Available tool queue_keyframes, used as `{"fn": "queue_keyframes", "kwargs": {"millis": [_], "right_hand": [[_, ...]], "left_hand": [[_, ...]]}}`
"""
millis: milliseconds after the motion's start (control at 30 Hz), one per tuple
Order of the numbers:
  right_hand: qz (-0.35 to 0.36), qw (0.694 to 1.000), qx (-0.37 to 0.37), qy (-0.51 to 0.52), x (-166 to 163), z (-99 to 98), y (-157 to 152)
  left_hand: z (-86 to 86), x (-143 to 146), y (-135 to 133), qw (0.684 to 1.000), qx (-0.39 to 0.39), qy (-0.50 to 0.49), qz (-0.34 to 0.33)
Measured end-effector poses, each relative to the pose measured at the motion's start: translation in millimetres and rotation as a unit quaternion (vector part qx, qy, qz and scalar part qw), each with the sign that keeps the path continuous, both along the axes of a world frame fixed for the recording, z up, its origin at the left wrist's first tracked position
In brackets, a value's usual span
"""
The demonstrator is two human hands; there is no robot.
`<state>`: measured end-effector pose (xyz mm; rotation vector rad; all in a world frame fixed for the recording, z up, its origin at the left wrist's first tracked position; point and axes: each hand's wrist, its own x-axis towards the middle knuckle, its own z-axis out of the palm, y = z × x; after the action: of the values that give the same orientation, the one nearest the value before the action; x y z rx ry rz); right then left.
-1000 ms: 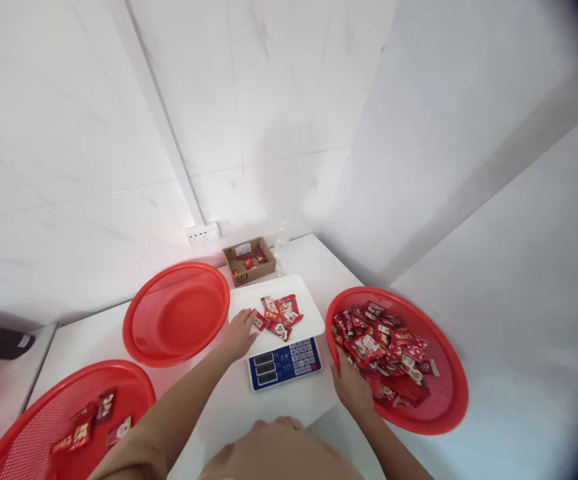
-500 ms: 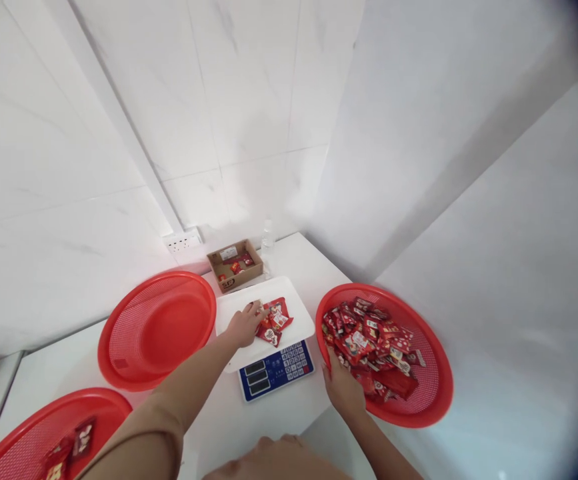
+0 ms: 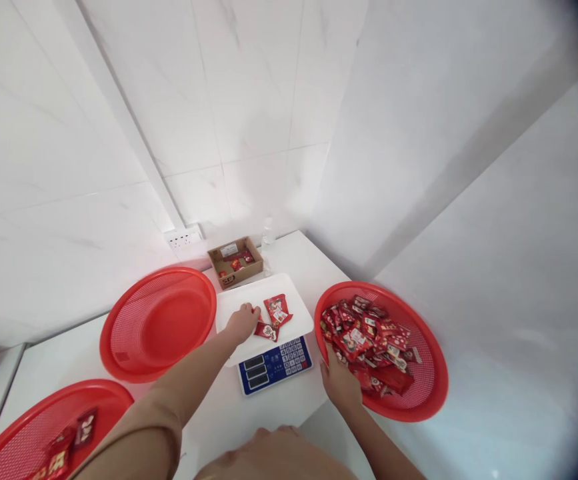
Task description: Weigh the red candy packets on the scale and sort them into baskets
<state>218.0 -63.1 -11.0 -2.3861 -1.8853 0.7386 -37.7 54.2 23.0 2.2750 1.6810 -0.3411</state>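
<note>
Three red baskets [image 3: 426,377], one gripped by the right hand [image 3: 341,385], flank one scale [image 3: 275,367].

baskets [image 3: 443,373]: red, mesh-patterned sides | packets [image 3: 355,339]: red, white and gold print | tray [image 3: 236,303]: plain white | scale panel [image 3: 275,367]: blue, white keys [image 3: 287,358], one red key [image 3: 305,364] | box [image 3: 246,273]: brown | wall [image 3: 253,67]: white, grey veins | sleeve [image 3: 153,427]: tan | surface [image 3: 249,413]: white

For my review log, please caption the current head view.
Left hand at red packets on a scale tray; right hand gripping a red basket of more.
</note>
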Motion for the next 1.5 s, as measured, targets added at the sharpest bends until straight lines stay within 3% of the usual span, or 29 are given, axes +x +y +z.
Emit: {"fn": "queue_keyframes", "kwargs": {"millis": [267,500,667,733,800,900,1000,1167,1500], "right_hand": [[0.006,1.0,-0.004,-0.021,-1.9,3.2,-0.9],[0.027,0.999,0.013,-0.04,-1.8,2.0,-2.5],[0.025,0.999,0.012,-0.044,-1.6,-1.2,-3.3],[0.023,0.999,0.012,-0.042,-1.7,-1.7,-3.1],[0.021,0.999,0.014,-0.041,-1.9,-1.9,-2.8],[0.016,0.999,0.014,-0.036,-2.4,-1.2,-2.4],[0.009,0.999,0.01,-0.031,-2.8,0.6,-2.3],[0.004,1.0,0.007,-0.017,-2.0,-1.5,-1.2],[0.007,1.0,-0.001,-0.027,-0.6,-7.3,-0.1]], "left_hand": [[20.7,-22.9,0.1,0.991,0.043,-0.044,0.119],[50.2,-99.8,-19.1,0.962,0.113,-0.043,0.246],[48.2,-129.7,-36.6,0.95,0.137,-0.011,0.281],[39.3,-120.1,-39.2,0.958,0.168,0.0,0.232],[27.6,-98.5,-39.6,0.977,0.176,-0.017,0.122],[8.7,-52.9,-39.9,0.988,0.114,-0.089,-0.057],[-5.4,-10.0,-40.2,0.982,0.055,-0.123,-0.135],[-7.4,22.9,-28.9,0.983,-0.009,-0.117,-0.138],[-0.1,58.6,20.8,0.99,-0.005,-0.128,-0.059]]}}
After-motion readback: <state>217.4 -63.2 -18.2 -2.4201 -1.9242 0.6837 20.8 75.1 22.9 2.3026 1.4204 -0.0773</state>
